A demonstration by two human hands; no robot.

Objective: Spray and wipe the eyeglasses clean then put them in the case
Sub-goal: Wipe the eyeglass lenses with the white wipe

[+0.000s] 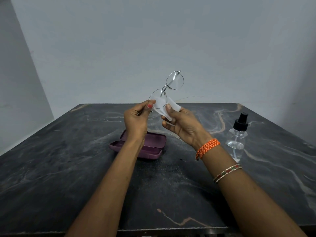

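Both hands raised above the desk [68, 168], near frame centre. Left hand [136, 120] closed in a pinch: thumb and fingers grip the eyeglasses [166, 88] at the outer rim of the lower lens. Frame tilted, second lens up toward 1 o'clock from the first, clear of both hands. Right hand [182, 124] at 3 o'clock of the left, partly curled, gripping a white wiping cloth [165, 108] between thumb and fingers; thumb on top of the cloth. Cloth lies against the lower lens, showing white through the glass; which face of the lens it touches, cannot tell.

Purple case [145, 145] open on the desk at 6 o'clock below the left hand, lid hinged back, partly hidden by the left forearm; interior as far as visible holds nothing. Clear spray bottle [236, 137] with black pump top upright on the desk at 4 o'clock from the right hand, well apart from it, untouched. Orange woven band [207, 147] and beaded bangle [227, 173] on the right wrist.
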